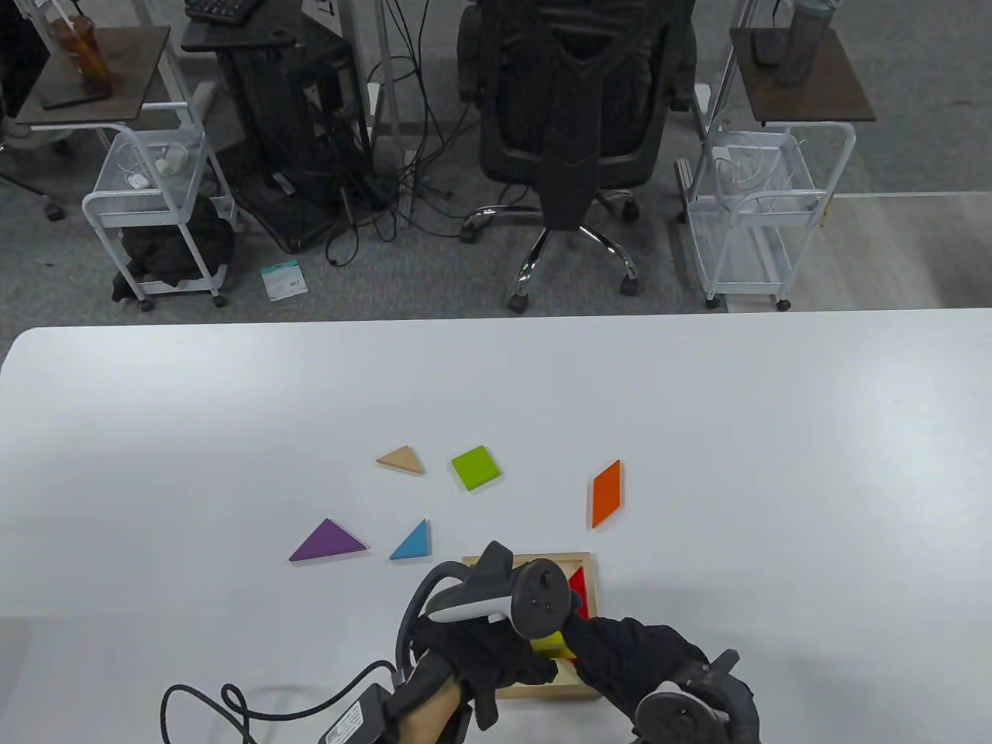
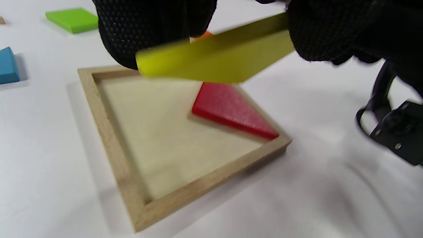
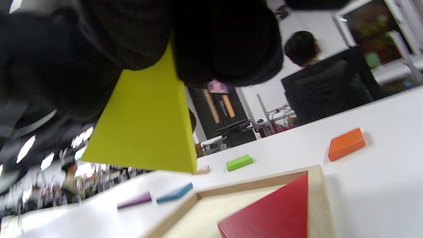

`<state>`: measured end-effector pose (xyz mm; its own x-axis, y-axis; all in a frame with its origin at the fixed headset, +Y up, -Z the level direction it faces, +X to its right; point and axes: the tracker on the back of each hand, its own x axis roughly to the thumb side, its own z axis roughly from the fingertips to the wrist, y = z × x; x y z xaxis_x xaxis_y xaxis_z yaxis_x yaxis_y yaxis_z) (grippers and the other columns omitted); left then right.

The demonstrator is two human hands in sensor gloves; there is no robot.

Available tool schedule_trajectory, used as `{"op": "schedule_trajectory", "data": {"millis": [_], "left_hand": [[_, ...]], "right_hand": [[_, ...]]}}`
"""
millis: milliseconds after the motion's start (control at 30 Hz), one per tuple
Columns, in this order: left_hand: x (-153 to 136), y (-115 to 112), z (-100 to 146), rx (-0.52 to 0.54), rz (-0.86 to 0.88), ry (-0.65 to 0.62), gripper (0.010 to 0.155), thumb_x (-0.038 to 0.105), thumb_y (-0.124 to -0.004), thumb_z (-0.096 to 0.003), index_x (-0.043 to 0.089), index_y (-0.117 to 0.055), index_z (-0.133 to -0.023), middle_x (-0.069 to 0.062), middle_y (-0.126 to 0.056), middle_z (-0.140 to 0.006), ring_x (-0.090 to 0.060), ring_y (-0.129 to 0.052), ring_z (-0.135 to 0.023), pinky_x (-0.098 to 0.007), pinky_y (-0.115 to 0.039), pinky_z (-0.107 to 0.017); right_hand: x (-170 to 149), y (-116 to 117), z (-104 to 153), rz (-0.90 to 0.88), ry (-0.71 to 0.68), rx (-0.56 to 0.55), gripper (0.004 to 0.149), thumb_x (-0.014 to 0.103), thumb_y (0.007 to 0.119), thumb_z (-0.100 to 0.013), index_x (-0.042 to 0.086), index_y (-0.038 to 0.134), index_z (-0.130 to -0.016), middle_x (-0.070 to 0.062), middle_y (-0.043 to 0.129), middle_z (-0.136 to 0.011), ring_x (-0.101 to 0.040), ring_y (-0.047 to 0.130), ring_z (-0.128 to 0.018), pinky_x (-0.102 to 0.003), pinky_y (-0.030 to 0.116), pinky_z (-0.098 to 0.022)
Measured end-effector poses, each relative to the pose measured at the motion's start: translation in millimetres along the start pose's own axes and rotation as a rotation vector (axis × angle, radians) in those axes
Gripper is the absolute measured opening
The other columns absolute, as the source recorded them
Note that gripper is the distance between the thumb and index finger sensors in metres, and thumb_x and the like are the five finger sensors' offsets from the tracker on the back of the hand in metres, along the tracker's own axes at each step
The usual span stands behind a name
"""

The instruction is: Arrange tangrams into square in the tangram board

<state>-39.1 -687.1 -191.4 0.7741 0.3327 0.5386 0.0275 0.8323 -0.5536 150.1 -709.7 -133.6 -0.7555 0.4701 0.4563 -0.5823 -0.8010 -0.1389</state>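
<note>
The wooden tangram board (image 1: pixel 542 556) (image 2: pixel 109 132) (image 3: pixel 317 198) lies near the table's front edge, mostly under my hands. A red triangle (image 1: pixel 577 585) (image 2: pixel 231 109) (image 3: pixel 277 211) lies flat in its right corner. A yellow triangle (image 1: pixel 552 642) (image 2: pixel 214 59) (image 3: pixel 148 125) hangs tilted above the board. My right hand (image 1: pixel 585 639) (image 2: pixel 317 36) (image 3: pixel 185 43) pinches one end of it. My left hand (image 1: pixel 515 647) (image 2: pixel 155 43) curls its fingertips against the other end. The rest of the board floor is bare.
Loose pieces lie beyond the board: a purple triangle (image 1: pixel 327 541), a blue triangle (image 1: pixel 412 541), a tan triangle (image 1: pixel 403 460), a green square (image 1: pixel 475 468) and an orange parallelogram (image 1: pixel 607 493). A cable (image 1: pixel 232 701) trails from my left wrist.
</note>
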Motion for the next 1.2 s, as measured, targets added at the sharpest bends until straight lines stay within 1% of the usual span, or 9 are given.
{"op": "schedule_trajectory", "data": {"millis": [133, 233, 300, 433, 533, 700, 833, 1000, 1200], "left_hand": [[5, -7, 23, 0.298, -0.146, -0.046, 0.088, 0.056, -0.078, -0.0467, 0.025, -0.029, -0.113, -0.023, -0.039, -0.118, -0.049, -0.062, -0.105, -0.063, -0.07, -0.071], [16, -19, 29, 0.415, -0.385, -0.036, 0.092, 0.06, -0.079, -0.0442, 0.021, -0.031, -0.113, -0.02, -0.036, -0.119, -0.047, -0.055, -0.109, -0.065, -0.066, -0.074], [24, -28, 28, 0.445, -0.485, -0.028, 0.095, 0.063, -0.078, -0.042, 0.018, -0.033, -0.113, -0.019, -0.036, -0.119, -0.046, -0.056, -0.109, -0.064, -0.067, -0.075], [35, -44, 19, 0.437, -0.542, -0.028, 0.101, 0.068, -0.078, -0.0386, 0.014, -0.036, -0.113, -0.02, -0.041, -0.118, -0.045, -0.062, -0.106, -0.062, -0.069, -0.073], [38, -52, 14, 0.459, -0.575, -0.02, 0.102, 0.07, -0.078, -0.0373, 0.012, -0.04, -0.113, -0.02, -0.047, -0.116, -0.043, -0.067, -0.103, -0.06, -0.071, -0.072], [38, -56, 10, 0.477, -0.562, -0.024, 0.1, 0.07, -0.078, -0.0372, 0.013, -0.043, -0.112, -0.018, -0.051, -0.114, -0.041, -0.07, -0.099, -0.057, -0.073, -0.069], [39, -54, 7, 0.506, -0.547, -0.02, 0.099, 0.07, -0.078, -0.0374, 0.014, -0.045, -0.112, -0.017, -0.055, -0.113, -0.04, -0.073, -0.096, -0.054, -0.074, -0.068], [40, -52, 4, 0.455, -0.497, -0.02, 0.096, 0.069, -0.079, -0.0372, 0.014, -0.051, -0.11, -0.015, -0.059, -0.11, -0.039, -0.075, -0.093, -0.053, -0.075, -0.067], [44, -49, -4, 0.31, -0.483, 0.018, 0.099, 0.068, -0.079, -0.0394, 0.009, -0.046, -0.111, -0.018, -0.056, -0.109, -0.043, -0.071, -0.092, -0.055, -0.072, -0.068]], "right_hand": [[-26, -4, -9, -0.164, 0.184, 0.025, 0.046, 0.039, 0.083, -0.038, 0.021, 0.087, -0.08, -0.007, 0.098, -0.062, -0.019, 0.099, -0.029, -0.027, 0.082, -0.009], [-45, -3, -13, -0.266, 0.32, 0.092, 0.046, 0.04, 0.082, -0.037, 0.016, 0.09, -0.077, -0.007, 0.101, -0.053, -0.017, 0.1, -0.021, -0.024, 0.082, -0.004], [-53, 0, -14, -0.338, 0.405, 0.154, 0.046, 0.039, 0.082, -0.037, 0.015, 0.09, -0.076, -0.008, 0.101, -0.052, -0.017, 0.099, -0.02, -0.024, 0.082, -0.003], [-64, 6, -13, -0.446, 0.534, 0.231, 0.046, 0.039, 0.082, -0.037, 0.012, 0.091, -0.074, -0.01, 0.102, -0.049, -0.017, 0.099, -0.017, -0.024, 0.082, -0.001], [-71, 7, -13, -0.482, 0.594, 0.237, 0.046, 0.038, 0.082, -0.037, 0.01, 0.091, -0.073, -0.01, 0.102, -0.046, -0.016, 0.099, -0.014, -0.023, 0.082, 0.002], [-81, 9, -11, -0.582, 0.682, 0.273, 0.046, 0.037, 0.081, -0.038, 0.008, 0.091, -0.072, -0.011, 0.102, -0.044, -0.015, 0.099, -0.012, -0.023, 0.082, 0.003], [-85, 13, -11, -0.637, 0.691, 0.324, 0.046, 0.037, 0.081, -0.038, 0.007, 0.091, -0.072, -0.011, 0.102, -0.043, -0.015, 0.098, -0.011, -0.023, 0.082, 0.004], [-85, 15, -11, -0.653, 0.683, 0.342, 0.046, 0.036, 0.08, -0.038, 0.006, 0.091, -0.072, -0.012, 0.102, -0.043, -0.015, 0.098, -0.011, -0.022, 0.082, 0.004], [-83, 19, -12, -0.656, 0.657, 0.368, 0.046, 0.035, 0.079, -0.039, 0.005, 0.09, -0.072, -0.012, 0.101, -0.043, -0.015, 0.098, -0.012, -0.022, 0.082, 0.004]]}}
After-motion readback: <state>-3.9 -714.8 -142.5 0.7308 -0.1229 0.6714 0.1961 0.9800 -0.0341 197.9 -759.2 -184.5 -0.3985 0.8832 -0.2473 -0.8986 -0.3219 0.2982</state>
